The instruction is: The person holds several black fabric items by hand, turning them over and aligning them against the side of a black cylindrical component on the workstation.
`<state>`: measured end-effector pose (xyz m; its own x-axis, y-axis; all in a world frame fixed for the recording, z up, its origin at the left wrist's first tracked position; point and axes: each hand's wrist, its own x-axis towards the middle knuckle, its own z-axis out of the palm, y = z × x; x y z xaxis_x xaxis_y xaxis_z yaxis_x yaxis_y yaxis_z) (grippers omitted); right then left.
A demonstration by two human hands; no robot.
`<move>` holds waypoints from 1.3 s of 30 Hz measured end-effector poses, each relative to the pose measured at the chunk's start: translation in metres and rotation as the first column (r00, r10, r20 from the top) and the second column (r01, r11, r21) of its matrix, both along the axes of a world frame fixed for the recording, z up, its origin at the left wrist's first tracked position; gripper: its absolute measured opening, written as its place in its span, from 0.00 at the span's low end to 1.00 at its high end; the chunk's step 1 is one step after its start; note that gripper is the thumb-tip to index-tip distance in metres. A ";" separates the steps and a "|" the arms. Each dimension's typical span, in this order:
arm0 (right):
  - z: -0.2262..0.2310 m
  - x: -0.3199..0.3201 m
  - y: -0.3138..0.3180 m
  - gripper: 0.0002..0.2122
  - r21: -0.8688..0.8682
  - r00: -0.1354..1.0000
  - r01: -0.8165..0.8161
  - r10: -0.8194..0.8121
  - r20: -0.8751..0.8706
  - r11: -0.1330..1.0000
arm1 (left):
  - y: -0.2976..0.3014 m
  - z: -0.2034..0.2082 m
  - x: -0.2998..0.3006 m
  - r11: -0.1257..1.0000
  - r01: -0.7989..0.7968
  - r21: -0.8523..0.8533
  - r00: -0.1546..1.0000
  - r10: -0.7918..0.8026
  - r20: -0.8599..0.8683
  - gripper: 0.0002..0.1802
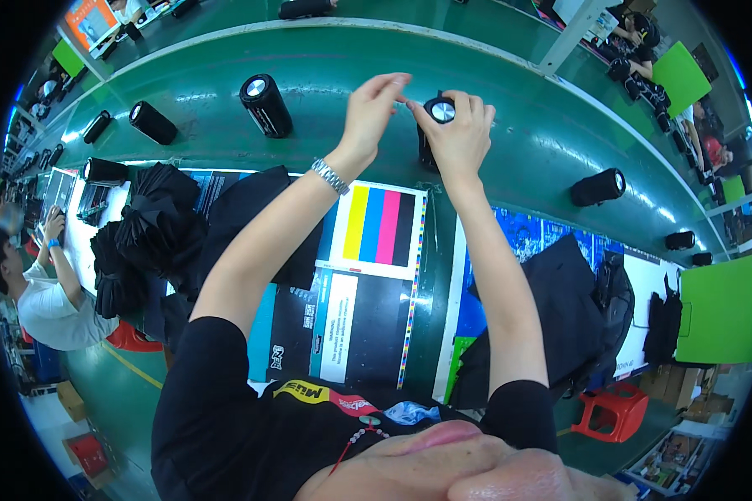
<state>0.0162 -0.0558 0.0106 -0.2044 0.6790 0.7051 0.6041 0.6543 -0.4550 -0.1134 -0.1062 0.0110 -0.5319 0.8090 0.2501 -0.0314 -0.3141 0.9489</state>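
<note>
A black cylindrical speaker (427, 149) with a silver disc on its end stands on the green work surface in front of me. My right hand (461, 138) is closed around its top, with the fingers on the far right side and the thumb on the left. Just left of the speaker hovers my left hand (371, 117), a metal-banded watch (330, 176) on its wrist. Its fingers reach toward the speaker with the thumb apart, and I see nothing held in them. Another black speaker (266, 107) stands upright to the left of that hand.
More speakers line the green surface, including one at left (152, 123) and one at right (598, 188). Black cloth bags (163, 221) are heaped at the near left, a black cloth pile (551, 313) at the near right. Printed sheets (368, 292) lie between my forearms. A co-worker (54, 301) sits far left.
</note>
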 end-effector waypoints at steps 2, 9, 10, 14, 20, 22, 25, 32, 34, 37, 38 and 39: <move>-0.002 0.006 -0.002 0.21 -0.018 0.999 -0.037 0.037 -0.006 0.999 | 0.020 0.002 0.000 0.992 0.100 -0.073 0.993 -0.104 -0.047 0.16; -0.026 0.049 0.010 0.28 -0.020 0.983 -0.162 0.159 -0.094 0.987 | 0.064 0.011 0.001 0.655 0.409 -0.636 0.789 -0.604 -0.114 0.21; -0.030 0.054 0.013 0.33 -0.105 0.958 -0.195 0.166 -0.235 0.975 | 0.068 0.014 0.002 0.645 0.395 -0.654 0.754 -0.634 -0.170 0.20; -0.050 0.056 0.031 0.42 -0.431 0.787 -0.516 0.211 -0.580 0.740 | 0.078 0.015 0.009 0.807 0.293 -0.512 0.604 -0.571 -0.556 0.15; -0.054 0.060 0.044 0.28 -0.439 0.654 -0.660 0.179 -0.735 0.609 | 0.048 0.043 0.042 0.961 0.244 0.130 0.255 0.066 -0.965 0.06; -0.048 0.066 0.048 0.29 -0.510 0.694 -0.641 0.148 -0.705 0.573 | 0.034 0.041 0.047 0.960 0.232 0.157 0.292 0.085 -0.953 0.06; -0.040 0.073 0.048 0.28 -0.551 0.705 -0.672 0.200 -0.680 0.494 | 0.023 0.030 0.051 0.968 0.176 0.181 0.404 0.097 -0.910 0.06; -0.034 0.103 0.074 0.41 -0.339 0.381 -0.880 0.066 -0.922 0.333 | 0.047 0.018 0.057 0.975 0.129 0.180 0.890 -0.034 -0.454 0.17; -0.029 0.089 0.089 0.42 -0.404 0.423 -0.789 -0.067 -0.903 0.463 | 0.066 0.010 0.055 0.992 0.123 0.039 0.990 -0.125 0.059 0.31; -0.047 0.075 0.115 0.41 -0.546 0.516 -0.739 -0.189 -0.835 0.394 | 0.079 -0.007 0.095 0.948 0.314 -0.049 0.794 -0.234 0.562 0.33; -0.039 0.055 0.095 0.39 -0.501 0.491 -0.793 -0.122 -0.862 0.346 | 0.078 -0.021 0.092 0.967 0.255 0.002 0.871 -0.231 0.434 0.34; -0.036 0.051 0.085 0.37 -0.459 0.462 -0.831 -0.071 -0.884 0.315 | 0.078 -0.031 0.098 0.972 0.229 0.058 0.924 -0.235 0.301 0.35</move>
